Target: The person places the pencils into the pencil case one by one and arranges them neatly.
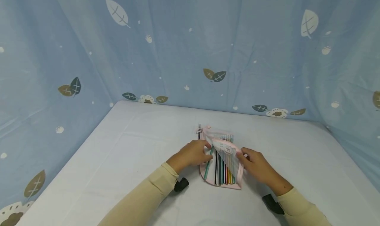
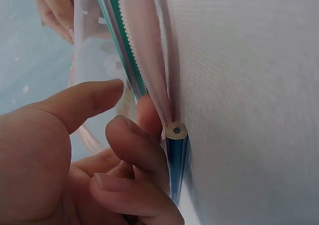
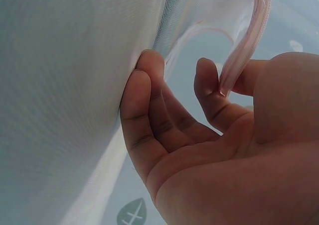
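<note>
A mesh pencil pouch (image 1: pixel 240 176) with pink zip trim lies on the white table, its top flap lifted. Several coloured pencils (image 1: pixel 222 173) rest side by side inside. Apart from them, a green pencil (image 1: pixel 208 163) slants along the pouch's left side. My left hand (image 1: pixel 194 153) is over that side, thumb and fingertips apart around the green pencil's upper end. A blue pencil (image 2: pixel 177 160) shows beside the zip edge, close to the left fingers. At the right, my right hand (image 1: pixel 256 164) pinches the pink zip edge (image 3: pixel 246 51) between thumb and index finger, holding the flap up.
Past the pouch's upper left corner sticks a dark pencil (image 1: pixel 199 128). The white tabletop (image 1: pixel 142 137) extends around the pouch. A blue leaf-printed curtain (image 1: pixel 178 54) stands behind and at both sides. Black wrist devices (image 1: pixel 181 184) sit under both forearms.
</note>
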Action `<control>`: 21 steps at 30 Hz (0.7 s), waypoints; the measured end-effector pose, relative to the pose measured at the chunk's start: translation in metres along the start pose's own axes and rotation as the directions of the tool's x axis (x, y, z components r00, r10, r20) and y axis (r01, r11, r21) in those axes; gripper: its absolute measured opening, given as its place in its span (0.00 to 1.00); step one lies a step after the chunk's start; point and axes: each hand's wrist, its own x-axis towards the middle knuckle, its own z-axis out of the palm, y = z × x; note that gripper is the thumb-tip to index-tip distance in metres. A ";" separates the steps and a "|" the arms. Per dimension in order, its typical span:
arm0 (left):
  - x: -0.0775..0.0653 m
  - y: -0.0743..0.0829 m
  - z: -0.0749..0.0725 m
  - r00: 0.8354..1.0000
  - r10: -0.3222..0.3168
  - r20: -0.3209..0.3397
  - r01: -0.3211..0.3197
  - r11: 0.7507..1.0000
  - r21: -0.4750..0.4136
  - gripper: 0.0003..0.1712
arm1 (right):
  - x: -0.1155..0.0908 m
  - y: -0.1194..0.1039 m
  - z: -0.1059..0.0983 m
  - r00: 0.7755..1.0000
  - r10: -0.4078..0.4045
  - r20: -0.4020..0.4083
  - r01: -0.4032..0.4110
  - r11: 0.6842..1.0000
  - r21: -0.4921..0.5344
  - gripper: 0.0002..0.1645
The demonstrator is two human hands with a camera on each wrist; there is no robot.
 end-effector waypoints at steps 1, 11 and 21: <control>0.000 0.000 0.000 1.000 0.001 -0.002 -0.001 1.000 0.000 0.24 | 0.000 0.000 0.000 1.000 -0.001 0.000 0.001 1.000 -0.003 0.14; 0.001 -0.004 -0.004 0.999 0.004 -0.044 -0.005 1.000 -0.009 0.23 | 0.000 0.000 0.001 1.000 0.016 -0.002 -0.016 1.000 0.002 0.15; 0.002 -0.009 -0.008 0.995 -0.006 -0.103 0.005 1.000 -0.008 0.13 | 0.000 -0.001 0.000 1.000 0.017 0.007 -0.017 1.000 -0.002 0.16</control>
